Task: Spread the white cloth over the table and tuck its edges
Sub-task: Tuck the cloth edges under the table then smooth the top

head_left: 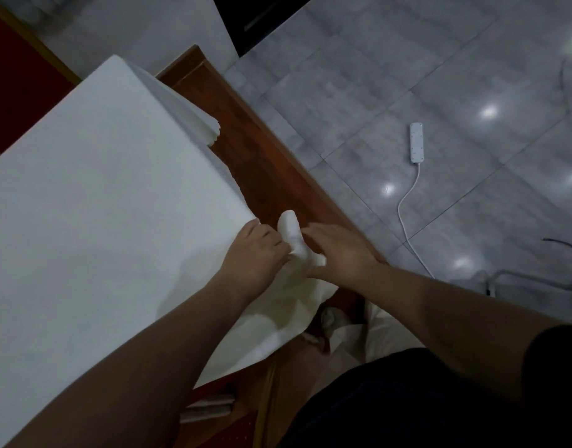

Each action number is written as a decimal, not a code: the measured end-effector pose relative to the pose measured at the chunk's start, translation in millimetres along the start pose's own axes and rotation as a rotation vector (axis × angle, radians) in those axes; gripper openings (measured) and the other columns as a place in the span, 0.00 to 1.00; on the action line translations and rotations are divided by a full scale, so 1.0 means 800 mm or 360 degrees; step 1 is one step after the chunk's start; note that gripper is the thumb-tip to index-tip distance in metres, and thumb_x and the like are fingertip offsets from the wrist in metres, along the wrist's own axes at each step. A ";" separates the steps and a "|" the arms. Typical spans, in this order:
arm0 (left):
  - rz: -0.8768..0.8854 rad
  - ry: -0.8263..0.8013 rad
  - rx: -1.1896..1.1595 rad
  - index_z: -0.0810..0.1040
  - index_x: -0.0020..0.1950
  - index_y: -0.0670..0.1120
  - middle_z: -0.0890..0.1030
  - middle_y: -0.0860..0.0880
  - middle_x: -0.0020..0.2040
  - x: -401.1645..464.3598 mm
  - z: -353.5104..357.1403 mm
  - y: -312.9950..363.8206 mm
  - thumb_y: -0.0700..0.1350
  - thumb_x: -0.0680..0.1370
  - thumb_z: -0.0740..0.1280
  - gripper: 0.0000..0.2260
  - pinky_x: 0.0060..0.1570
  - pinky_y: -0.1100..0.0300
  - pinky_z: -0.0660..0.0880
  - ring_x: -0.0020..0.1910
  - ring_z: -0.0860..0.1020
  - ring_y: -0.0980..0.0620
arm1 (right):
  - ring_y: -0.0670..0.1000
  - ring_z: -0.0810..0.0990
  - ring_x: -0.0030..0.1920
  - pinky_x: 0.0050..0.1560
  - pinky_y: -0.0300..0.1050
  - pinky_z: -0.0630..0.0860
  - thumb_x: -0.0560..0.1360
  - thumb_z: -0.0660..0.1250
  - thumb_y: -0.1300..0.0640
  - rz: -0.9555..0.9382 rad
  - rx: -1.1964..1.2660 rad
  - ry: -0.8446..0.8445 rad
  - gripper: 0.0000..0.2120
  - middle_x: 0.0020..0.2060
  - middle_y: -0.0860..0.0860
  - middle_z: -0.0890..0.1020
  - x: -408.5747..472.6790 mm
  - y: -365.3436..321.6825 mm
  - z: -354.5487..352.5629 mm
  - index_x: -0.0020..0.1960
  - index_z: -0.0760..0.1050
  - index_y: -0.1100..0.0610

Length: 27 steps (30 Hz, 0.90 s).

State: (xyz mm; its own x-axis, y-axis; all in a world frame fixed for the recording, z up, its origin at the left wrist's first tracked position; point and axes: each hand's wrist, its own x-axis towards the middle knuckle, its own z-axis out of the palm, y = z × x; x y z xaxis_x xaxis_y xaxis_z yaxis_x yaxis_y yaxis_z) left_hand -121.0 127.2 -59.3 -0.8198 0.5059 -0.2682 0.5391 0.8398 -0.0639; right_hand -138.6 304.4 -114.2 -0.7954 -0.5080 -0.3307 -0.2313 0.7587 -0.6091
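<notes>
white cloth (94, 195) covering table, wooden edge (265, 163) bare

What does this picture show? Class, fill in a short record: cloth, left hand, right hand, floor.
cloth: white cloth spread over the table top, bunched at the near corner
left hand: left hand grips the bunched cloth
right hand: right hand with fingers straight, resting against the same bunch
floor: grey tiles with a white power strip and its cable

Banquet-style room: cloth-draped table (84, 189), marble floor (407, 76), red carpet (16, 92).
</notes>
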 end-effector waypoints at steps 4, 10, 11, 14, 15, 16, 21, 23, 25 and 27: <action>0.0024 0.0119 -0.0069 0.83 0.39 0.47 0.82 0.48 0.35 0.002 -0.001 -0.001 0.42 0.64 0.78 0.08 0.55 0.47 0.75 0.38 0.80 0.47 | 0.55 0.79 0.46 0.42 0.45 0.70 0.74 0.65 0.51 -0.0181 -0.0113 -0.0137 0.09 0.44 0.54 0.81 0.033 -0.038 0.006 0.46 0.76 0.56; -0.0034 0.0228 -0.0054 0.80 0.38 0.47 0.78 0.49 0.35 0.003 0.020 -0.002 0.47 0.74 0.57 0.13 0.64 0.50 0.60 0.40 0.78 0.47 | 0.57 0.76 0.54 0.48 0.43 0.62 0.78 0.60 0.48 -0.0101 -0.0426 -0.0231 0.15 0.51 0.56 0.82 0.014 0.019 0.009 0.56 0.77 0.55; -0.0054 0.0245 -0.0065 0.80 0.38 0.47 0.78 0.49 0.35 0.003 0.023 -0.001 0.47 0.75 0.57 0.14 0.64 0.50 0.59 0.40 0.77 0.47 | 0.57 0.75 0.57 0.52 0.44 0.63 0.78 0.59 0.48 -0.0039 -0.0429 -0.0270 0.16 0.53 0.55 0.81 0.007 0.033 0.010 0.59 0.76 0.54; -0.0074 0.0263 -0.0065 0.81 0.40 0.47 0.79 0.49 0.36 0.003 0.027 0.001 0.48 0.76 0.56 0.15 0.66 0.50 0.58 0.41 0.78 0.47 | 0.55 0.75 0.55 0.58 0.43 0.64 0.80 0.55 0.50 0.0106 -0.0420 -0.0279 0.14 0.54 0.52 0.81 -0.013 0.069 0.011 0.60 0.76 0.51; -0.0072 0.0277 -0.0060 0.81 0.40 0.47 0.79 0.49 0.36 0.003 0.028 0.001 0.48 0.76 0.56 0.15 0.66 0.50 0.57 0.41 0.78 0.47 | 0.54 0.77 0.52 0.57 0.44 0.65 0.80 0.54 0.51 0.0182 -0.0393 -0.0257 0.15 0.52 0.51 0.82 -0.015 0.080 0.009 0.58 0.76 0.51; -0.0078 0.0289 -0.0062 0.81 0.40 0.48 0.79 0.49 0.36 0.003 0.029 0.001 0.48 0.76 0.56 0.15 0.66 0.50 0.57 0.41 0.78 0.47 | 0.52 0.78 0.48 0.56 0.44 0.65 0.80 0.53 0.51 0.0235 -0.0389 -0.0212 0.15 0.50 0.51 0.82 -0.017 0.088 0.008 0.57 0.77 0.52; -0.0104 0.0392 -0.0098 0.81 0.40 0.47 0.80 0.48 0.36 0.003 0.034 0.001 0.48 0.76 0.56 0.14 0.66 0.51 0.57 0.41 0.78 0.46 | 0.58 0.77 0.44 0.47 0.49 0.70 0.76 0.60 0.60 0.0300 -0.0462 0.0287 0.08 0.45 0.56 0.80 -0.013 0.093 0.011 0.50 0.77 0.58; -0.0115 0.0396 -0.0095 0.80 0.39 0.46 0.80 0.48 0.36 0.004 0.033 0.000 0.47 0.76 0.56 0.14 0.66 0.51 0.58 0.40 0.78 0.46 | 0.56 0.76 0.42 0.42 0.47 0.68 0.75 0.63 0.57 0.0383 -0.0256 0.0447 0.05 0.42 0.54 0.77 -0.010 0.078 0.009 0.46 0.74 0.59; -0.0124 0.0408 -0.0097 0.80 0.39 0.46 0.79 0.48 0.36 0.004 0.035 0.000 0.48 0.76 0.56 0.14 0.66 0.51 0.58 0.41 0.78 0.47 | 0.53 0.76 0.45 0.43 0.44 0.68 0.75 0.63 0.52 0.0372 -0.0070 0.0212 0.06 0.43 0.51 0.76 -0.007 0.062 0.013 0.46 0.73 0.55; -0.0131 0.0394 -0.0077 0.80 0.39 0.46 0.79 0.49 0.36 0.004 0.035 0.000 0.48 0.76 0.56 0.14 0.66 0.52 0.58 0.41 0.78 0.47 | 0.51 0.75 0.53 0.50 0.44 0.71 0.75 0.65 0.49 0.0238 -0.0051 0.0025 0.12 0.52 0.50 0.77 -0.008 0.049 0.023 0.55 0.74 0.53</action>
State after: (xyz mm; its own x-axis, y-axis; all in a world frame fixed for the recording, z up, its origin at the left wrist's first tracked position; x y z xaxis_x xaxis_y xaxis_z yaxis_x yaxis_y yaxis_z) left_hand -118.0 123.5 -87.0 -0.8861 0.4631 -0.0202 0.4635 0.8856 -0.0279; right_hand -132.2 329.7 -149.4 -0.8309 -0.3821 -0.4045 -0.1272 0.8382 -0.5303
